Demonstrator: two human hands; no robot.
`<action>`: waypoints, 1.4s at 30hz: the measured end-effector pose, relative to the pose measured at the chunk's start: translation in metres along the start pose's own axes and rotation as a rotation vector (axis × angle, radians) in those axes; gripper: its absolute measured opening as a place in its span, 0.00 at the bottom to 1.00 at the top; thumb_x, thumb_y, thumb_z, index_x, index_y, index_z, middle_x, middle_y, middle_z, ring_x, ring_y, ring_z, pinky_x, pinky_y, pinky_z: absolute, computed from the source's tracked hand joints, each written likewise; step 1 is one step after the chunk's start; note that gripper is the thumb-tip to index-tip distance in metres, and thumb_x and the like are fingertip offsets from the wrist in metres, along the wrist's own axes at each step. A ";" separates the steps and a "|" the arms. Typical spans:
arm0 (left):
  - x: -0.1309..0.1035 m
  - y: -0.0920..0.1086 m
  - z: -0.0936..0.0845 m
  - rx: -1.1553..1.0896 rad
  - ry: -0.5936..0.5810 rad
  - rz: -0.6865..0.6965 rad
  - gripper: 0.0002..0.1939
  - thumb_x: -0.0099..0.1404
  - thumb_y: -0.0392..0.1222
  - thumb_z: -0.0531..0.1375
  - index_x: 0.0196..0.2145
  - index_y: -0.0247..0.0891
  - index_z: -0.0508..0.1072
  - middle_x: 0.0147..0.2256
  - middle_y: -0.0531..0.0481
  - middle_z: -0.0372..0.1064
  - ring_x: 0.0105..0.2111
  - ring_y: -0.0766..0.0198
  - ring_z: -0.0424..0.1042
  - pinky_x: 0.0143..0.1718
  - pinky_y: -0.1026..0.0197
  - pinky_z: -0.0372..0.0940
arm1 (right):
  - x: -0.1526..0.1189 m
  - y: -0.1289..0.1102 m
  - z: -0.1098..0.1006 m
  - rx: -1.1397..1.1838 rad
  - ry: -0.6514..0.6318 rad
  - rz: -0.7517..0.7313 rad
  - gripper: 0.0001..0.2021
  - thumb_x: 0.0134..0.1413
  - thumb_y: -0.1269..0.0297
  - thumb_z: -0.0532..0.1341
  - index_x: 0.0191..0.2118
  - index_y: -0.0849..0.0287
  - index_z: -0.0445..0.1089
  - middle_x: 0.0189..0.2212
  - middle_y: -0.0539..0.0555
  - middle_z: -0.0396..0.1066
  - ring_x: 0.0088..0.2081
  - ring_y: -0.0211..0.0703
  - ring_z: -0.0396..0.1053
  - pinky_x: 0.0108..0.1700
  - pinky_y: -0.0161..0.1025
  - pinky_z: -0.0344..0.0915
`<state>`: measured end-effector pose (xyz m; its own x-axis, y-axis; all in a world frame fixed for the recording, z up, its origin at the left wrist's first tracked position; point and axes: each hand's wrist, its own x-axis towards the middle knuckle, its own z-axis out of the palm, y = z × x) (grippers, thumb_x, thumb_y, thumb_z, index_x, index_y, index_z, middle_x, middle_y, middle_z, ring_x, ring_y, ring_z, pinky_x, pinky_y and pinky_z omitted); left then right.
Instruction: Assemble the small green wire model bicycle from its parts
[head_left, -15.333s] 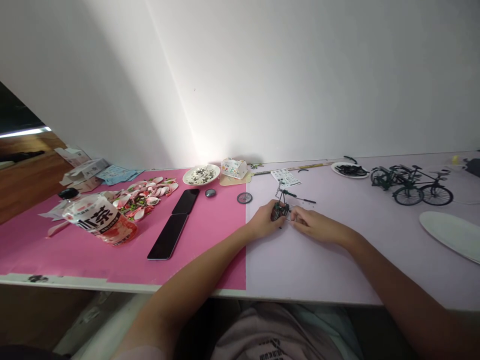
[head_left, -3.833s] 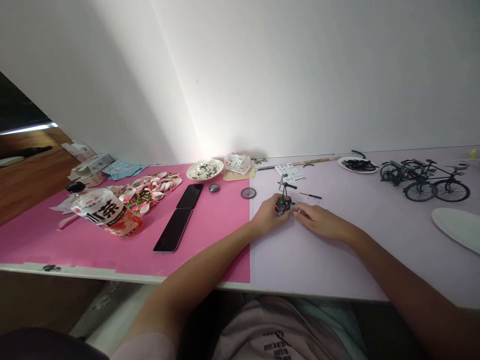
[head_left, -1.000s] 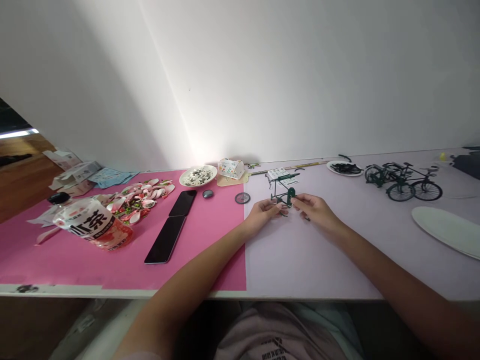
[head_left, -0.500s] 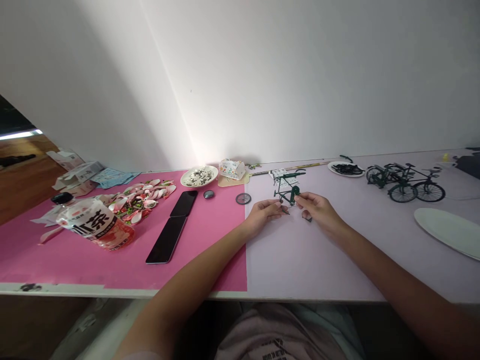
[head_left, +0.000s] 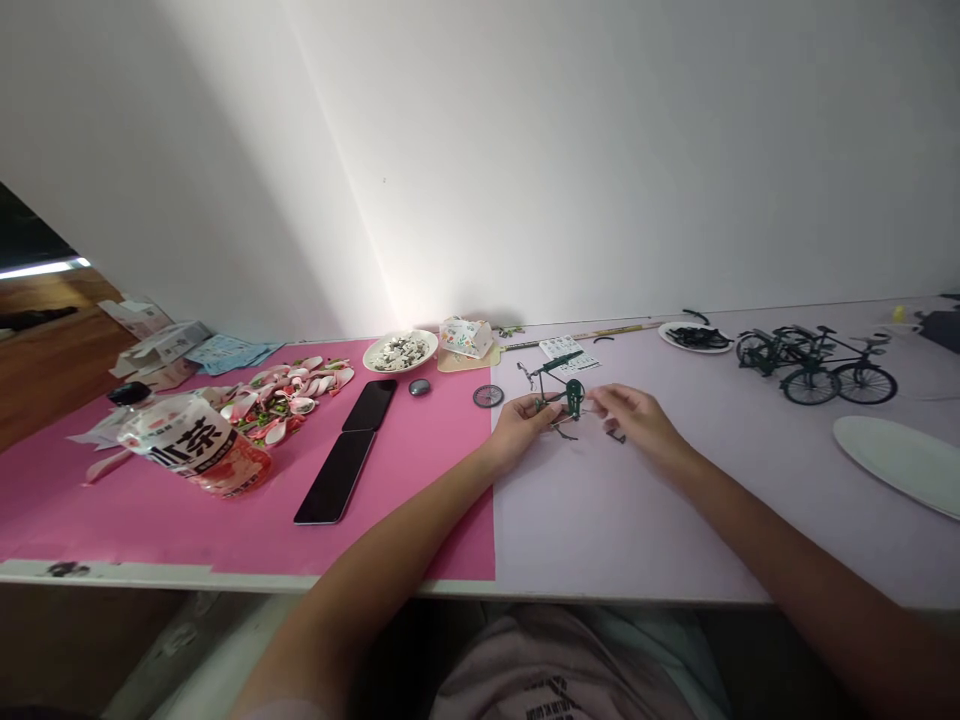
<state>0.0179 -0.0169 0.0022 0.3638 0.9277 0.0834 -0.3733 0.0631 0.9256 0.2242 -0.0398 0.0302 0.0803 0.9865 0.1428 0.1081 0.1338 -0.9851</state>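
A dark green model bicycle frame [head_left: 574, 394] is gripped low down by the thumb and fingers of my left hand [head_left: 519, 424], just above the table. Close against its right side, my right hand [head_left: 634, 412] has its fingertips pinched together; what lies between them is too small to make out. Below the frame is a thin dark part [head_left: 565, 434], and a small dark piece [head_left: 616, 434] shows under my right hand. A loose spoked wheel [head_left: 488, 396] lies left of my left hand. Behind the frame is a printed sheet [head_left: 571, 354].
Model bicycles [head_left: 814, 365] stand at right, near a white oval plate [head_left: 900, 462] and a plate of black parts [head_left: 696, 338]. On the pink mat [head_left: 420, 480] are a phone [head_left: 335, 480], a drink bottle [head_left: 199, 440], pink pieces [head_left: 285, 395] and a plate of white pieces [head_left: 400, 351].
The bicycle frame has turned and shifted slightly left and down, with my left hand now further around it. My right fingertips have moved to the frame's right edge. A curved dark piece shows behind.
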 end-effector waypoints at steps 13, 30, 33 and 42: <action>0.020 0.027 -0.037 -0.060 0.203 0.075 0.23 0.58 0.44 0.74 0.48 0.33 0.76 0.44 0.43 0.79 0.41 0.61 0.81 0.57 0.50 0.69 | 0.036 0.022 -0.036 0.226 0.534 -0.076 0.14 0.48 0.60 0.65 0.41 0.52 0.65 0.35 0.46 0.69 0.34 0.37 0.70 0.36 0.37 0.68; 0.027 0.059 -0.081 -0.055 0.204 0.156 0.18 0.59 0.41 0.74 0.44 0.37 0.76 0.40 0.48 0.76 0.40 0.64 0.77 0.43 0.62 0.67 | 0.030 0.034 0.064 -0.803 -0.329 -0.568 0.21 0.66 0.56 0.55 0.61 0.52 0.70 0.63 0.60 0.69 0.69 0.61 0.57 0.67 0.60 0.58; 0.025 0.063 -0.090 -0.026 0.122 0.162 0.15 0.58 0.40 0.74 0.39 0.36 0.75 0.35 0.51 0.74 0.35 0.67 0.74 0.41 0.62 0.67 | 0.047 0.022 0.087 -0.637 -0.262 -0.563 0.22 0.71 0.52 0.49 0.60 0.53 0.70 0.60 0.61 0.71 0.64 0.57 0.64 0.66 0.58 0.59; 0.022 0.056 -0.090 0.143 -0.033 0.067 0.25 0.53 0.51 0.76 0.42 0.34 0.77 0.32 0.50 0.72 0.30 0.68 0.70 0.34 0.64 0.63 | 0.062 0.005 0.111 0.029 -0.032 -0.148 0.26 0.52 0.38 0.66 0.45 0.56 0.75 0.41 0.58 0.80 0.44 0.51 0.76 0.47 0.47 0.71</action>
<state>-0.0716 0.0400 0.0226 0.3706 0.9155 0.1567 -0.2728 -0.0539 0.9605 0.1193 0.0329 0.0232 0.0341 0.9581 0.2844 0.0879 0.2805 -0.9558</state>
